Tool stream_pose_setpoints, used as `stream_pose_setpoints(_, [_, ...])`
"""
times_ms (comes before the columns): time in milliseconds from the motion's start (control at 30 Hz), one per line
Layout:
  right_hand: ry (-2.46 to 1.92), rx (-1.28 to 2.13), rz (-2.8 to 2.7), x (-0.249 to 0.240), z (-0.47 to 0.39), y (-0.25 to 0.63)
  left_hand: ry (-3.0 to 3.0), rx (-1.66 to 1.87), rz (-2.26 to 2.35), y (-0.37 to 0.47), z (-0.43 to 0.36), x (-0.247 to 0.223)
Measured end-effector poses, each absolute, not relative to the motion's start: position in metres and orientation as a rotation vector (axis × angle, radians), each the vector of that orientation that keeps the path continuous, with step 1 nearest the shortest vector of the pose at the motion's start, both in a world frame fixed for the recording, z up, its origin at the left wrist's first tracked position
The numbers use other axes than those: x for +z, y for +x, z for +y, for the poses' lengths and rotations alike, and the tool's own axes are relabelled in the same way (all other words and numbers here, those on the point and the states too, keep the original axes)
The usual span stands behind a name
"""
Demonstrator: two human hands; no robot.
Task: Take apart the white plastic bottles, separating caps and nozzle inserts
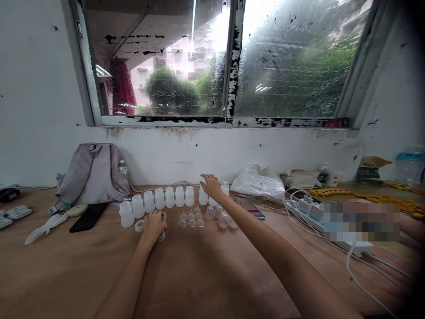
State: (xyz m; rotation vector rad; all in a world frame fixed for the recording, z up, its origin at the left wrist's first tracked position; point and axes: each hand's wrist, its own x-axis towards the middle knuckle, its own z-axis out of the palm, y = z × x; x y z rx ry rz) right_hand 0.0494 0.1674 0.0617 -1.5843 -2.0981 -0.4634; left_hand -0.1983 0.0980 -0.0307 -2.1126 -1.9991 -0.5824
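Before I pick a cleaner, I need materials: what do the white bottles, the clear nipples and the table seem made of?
White bottles: probably matte plastic, being milky and translucent. Clear nipples: perhaps glossy silicone, see-through with highlights. Table: possibly wood, brown and dull, grain unclear.

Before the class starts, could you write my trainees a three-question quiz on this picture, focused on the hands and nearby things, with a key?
1. Multiple choice: Which is nearest the left hand?
A) a grey fabric backpack
B) a round white plastic ring
C) a crinkled clear plastic bag

2. True or false: In this view, the clear, pointed teats lie between the ring and the clear, dome-shaped covers.

3. Fill in the blank: In this view, the right hand partly covers a row of waisted, translucent white plastic ____.

Key: 1. B. 2. True. 3. Bottles.
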Motion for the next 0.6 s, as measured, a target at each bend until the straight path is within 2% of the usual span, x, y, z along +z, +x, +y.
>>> stream_pose_setpoints(200, [-1.371,-0.311,-2.232,-0.007,0.087,0.040,-2.091,-0.580,-1.975,-0.196,0.095,-0.027])
stream_pose_setpoints(333, [-1.337,-0.217,-2.265,-0.045,0.063,0.046,-2.089,-0.545,-2.005,-0.197,0.096,-0.021])
stream_pose_setpoints(600, [-1.268,0.015,-2.225,-0.042,0.069,0.050,-2.174,-0.410,-2.005,-0.201,0.092,-0.016])
